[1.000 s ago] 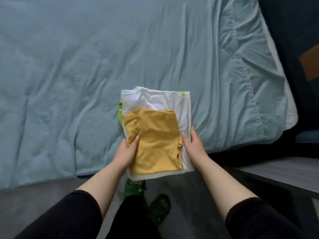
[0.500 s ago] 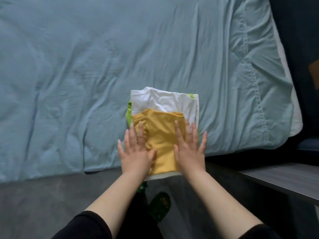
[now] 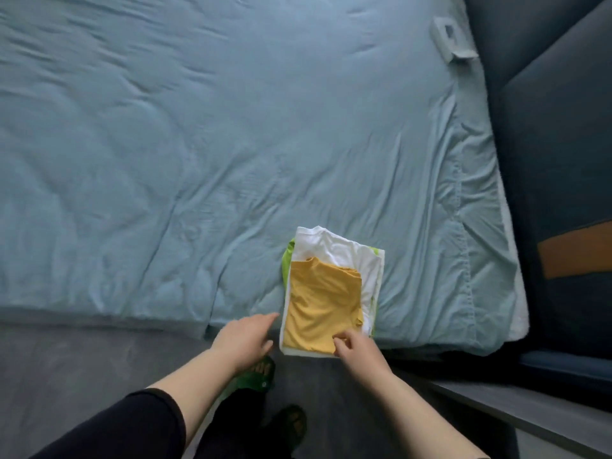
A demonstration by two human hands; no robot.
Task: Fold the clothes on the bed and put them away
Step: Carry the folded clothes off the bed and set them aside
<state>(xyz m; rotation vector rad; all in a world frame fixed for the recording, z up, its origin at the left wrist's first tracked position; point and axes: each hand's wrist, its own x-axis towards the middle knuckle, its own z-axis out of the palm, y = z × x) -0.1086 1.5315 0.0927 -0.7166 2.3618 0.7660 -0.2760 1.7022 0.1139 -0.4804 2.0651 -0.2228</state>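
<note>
A stack of folded clothes lies at the near edge of the bed [image 3: 231, 144], which is covered by a light blue sheet. A yellow garment [image 3: 321, 309] is on top, a white one [image 3: 337, 250] is under it, and a green one [image 3: 287, 260] peeks out at the left. My left hand [image 3: 246, 336] hovers just left of the stack with fingers stretched, touching nothing. At the stack's near right corner my right hand [image 3: 356, 349] rests with fingers loosely curled on the yellow garment's edge; whether it pinches the cloth is unclear.
A dark padded headboard [image 3: 556, 160] with an orange patch runs along the right. A small white object [image 3: 452, 39] lies at the bed's far right corner. A grey bedside surface [image 3: 546, 422] is at lower right. My feet in green slippers [image 3: 261, 376] stand on grey floor.
Both hands have lifted off the top of the stack and drawn back toward me. The left hand moved off to the left side; the right slid to the near right corner.
</note>
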